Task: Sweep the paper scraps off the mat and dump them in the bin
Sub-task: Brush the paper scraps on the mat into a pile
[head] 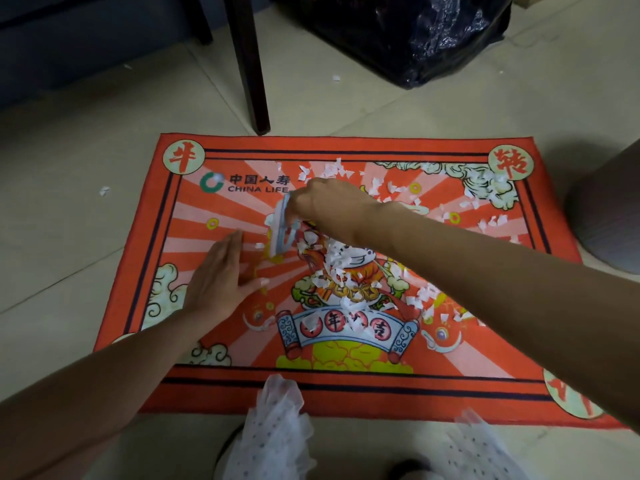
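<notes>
1. I see a red mat (pixel 346 379) lying flat on the tiled floor (pixel 69 140).
2. My left hand (pixel 221 278) lies flat on the mat, fingers straight and together.
3. My right hand (pixel 329 206) is curled tight round a small blue brush (pixel 282 230), which touches the mat.
4. White paper scraps (pixel 332 268) lie piled just right of the brush; more are spread toward the far right corner.
5. A black bin bag (pixel 415 32) sits past the mat.
</notes>
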The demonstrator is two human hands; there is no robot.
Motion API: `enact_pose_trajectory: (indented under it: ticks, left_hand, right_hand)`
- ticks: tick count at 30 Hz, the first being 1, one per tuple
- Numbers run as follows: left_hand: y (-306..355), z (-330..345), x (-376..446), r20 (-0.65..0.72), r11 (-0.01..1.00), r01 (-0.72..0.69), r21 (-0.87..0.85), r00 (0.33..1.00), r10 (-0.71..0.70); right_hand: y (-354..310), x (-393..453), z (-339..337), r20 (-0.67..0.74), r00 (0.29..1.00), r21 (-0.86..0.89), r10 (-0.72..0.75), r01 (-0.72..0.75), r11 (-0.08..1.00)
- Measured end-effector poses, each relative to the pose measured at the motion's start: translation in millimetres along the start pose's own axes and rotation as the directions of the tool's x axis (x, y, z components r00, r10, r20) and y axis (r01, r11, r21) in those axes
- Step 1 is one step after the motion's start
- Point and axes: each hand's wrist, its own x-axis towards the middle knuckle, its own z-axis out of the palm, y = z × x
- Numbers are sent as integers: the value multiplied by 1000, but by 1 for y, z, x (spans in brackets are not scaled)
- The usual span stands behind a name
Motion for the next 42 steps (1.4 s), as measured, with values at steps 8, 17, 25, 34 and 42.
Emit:
enact_pose_trajectory:
  ticks: [8,17,25,34,42]
  left_hand:
    - [-15,1,1,-19,999,-51,10,999,51]
    - [-12,9,-1,16,987,-98,127,995,96]
    - [-1,15,0,2,974,-120,190,993,122]
    - [-1,10,19,7,956,-186,226,982,189]
    - [-3,0,60,-25,969,-164,184,985,171]
  right_hand:
    - [-35,36,22,-22,999,-6,25,-25,1000]
    - [0,8,10,19,996,-119,91,-88,989]
    - [27,-39,10,9,990,-161,140,-137,977]
    - [26,-30,14,-114,967,-50,227,-234,971]
    - [35,13,32,-223,909,35,352,-354,935]
